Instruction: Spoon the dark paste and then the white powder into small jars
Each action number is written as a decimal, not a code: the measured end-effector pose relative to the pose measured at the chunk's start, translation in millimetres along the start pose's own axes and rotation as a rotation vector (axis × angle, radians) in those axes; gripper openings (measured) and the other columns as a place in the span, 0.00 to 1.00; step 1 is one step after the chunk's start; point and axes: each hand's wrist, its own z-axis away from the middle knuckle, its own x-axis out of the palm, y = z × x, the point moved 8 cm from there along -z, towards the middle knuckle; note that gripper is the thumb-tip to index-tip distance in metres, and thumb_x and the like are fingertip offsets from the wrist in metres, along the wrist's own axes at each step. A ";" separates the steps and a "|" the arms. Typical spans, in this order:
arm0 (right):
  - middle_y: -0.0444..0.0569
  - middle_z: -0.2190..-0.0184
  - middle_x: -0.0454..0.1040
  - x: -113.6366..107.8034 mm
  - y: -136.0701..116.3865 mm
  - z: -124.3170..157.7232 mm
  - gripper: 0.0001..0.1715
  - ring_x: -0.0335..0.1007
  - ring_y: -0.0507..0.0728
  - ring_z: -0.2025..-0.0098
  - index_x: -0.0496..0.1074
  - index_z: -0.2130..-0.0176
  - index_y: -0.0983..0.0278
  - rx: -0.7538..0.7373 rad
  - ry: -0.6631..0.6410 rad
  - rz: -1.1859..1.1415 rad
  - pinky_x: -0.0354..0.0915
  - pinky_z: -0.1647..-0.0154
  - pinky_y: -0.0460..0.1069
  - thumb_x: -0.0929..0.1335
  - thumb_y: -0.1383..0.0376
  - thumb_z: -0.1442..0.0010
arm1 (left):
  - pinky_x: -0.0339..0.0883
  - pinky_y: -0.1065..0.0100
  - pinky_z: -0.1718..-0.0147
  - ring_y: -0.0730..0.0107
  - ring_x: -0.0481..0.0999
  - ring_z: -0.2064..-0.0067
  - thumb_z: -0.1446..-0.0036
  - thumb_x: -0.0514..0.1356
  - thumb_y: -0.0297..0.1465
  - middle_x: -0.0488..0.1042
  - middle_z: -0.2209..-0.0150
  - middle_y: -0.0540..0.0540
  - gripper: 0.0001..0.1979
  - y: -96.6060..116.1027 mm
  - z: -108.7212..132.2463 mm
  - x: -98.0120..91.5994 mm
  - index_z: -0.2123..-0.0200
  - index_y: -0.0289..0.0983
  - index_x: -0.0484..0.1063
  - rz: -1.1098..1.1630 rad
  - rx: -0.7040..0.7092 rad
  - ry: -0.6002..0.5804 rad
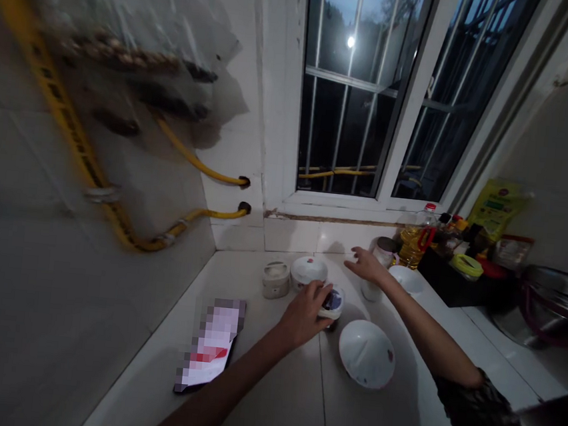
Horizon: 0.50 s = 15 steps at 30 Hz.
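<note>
My left hand [306,313] is wrapped round a small jar with a dark label and white lid [332,303] standing on the white tiled counter [286,401]. My right hand [367,264] reaches out flat, fingers stretched, holding nothing, close to a white jar [371,290] and a round white lidded container [309,270]. A small grey lidded pot [275,278] stands left of that container. A white bowl with a small red mark [367,353] sits to the right of my left hand.
A phone [210,345] lies on the counter at the left. A second white bowl [407,279], an oil bottle [416,242], a black tray of condiments [453,283] and a metal pot [546,306] line the right side. Yellow gas hoses [191,214] run along the left wall below the barred window [376,88].
</note>
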 end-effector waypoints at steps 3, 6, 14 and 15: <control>0.53 0.49 0.69 28.1 -29.2 -14.2 0.21 0.70 0.59 0.52 0.66 0.47 0.65 -0.001 -0.127 -0.035 0.69 0.53 0.58 0.66 0.59 0.37 | 0.62 0.48 0.47 0.44 0.65 0.44 0.56 0.69 0.34 0.61 0.44 0.36 0.38 4.0 -9.2 0.6 0.42 0.38 0.59 -0.045 -0.019 -0.013; 0.52 0.49 0.70 52.9 -47.4 -24.3 0.19 0.70 0.59 0.53 0.68 0.48 0.65 0.017 -0.235 -0.045 0.70 0.54 0.57 0.66 0.60 0.37 | 0.62 0.48 0.48 0.44 0.65 0.46 0.58 0.70 0.36 0.63 0.46 0.35 0.40 6.1 -13.4 3.4 0.42 0.37 0.59 -0.082 -0.042 -0.022; 0.52 0.49 0.69 60.6 -44.6 -36.1 0.20 0.70 0.59 0.52 0.67 0.48 0.65 0.067 -0.267 0.076 0.69 0.54 0.58 0.66 0.60 0.37 | 0.62 0.51 0.48 0.47 0.65 0.47 0.59 0.70 0.37 0.62 0.46 0.37 0.41 4.3 -13.1 9.4 0.41 0.38 0.58 -0.068 -0.114 -0.043; 0.53 0.49 0.69 57.9 -40.9 -36.5 0.20 0.70 0.59 0.52 0.67 0.47 0.65 0.080 -0.249 0.102 0.69 0.54 0.58 0.66 0.60 0.37 | 0.62 0.51 0.47 0.47 0.65 0.46 0.58 0.70 0.36 0.62 0.46 0.38 0.41 4.1 -12.9 9.8 0.41 0.39 0.58 -0.058 -0.120 -0.045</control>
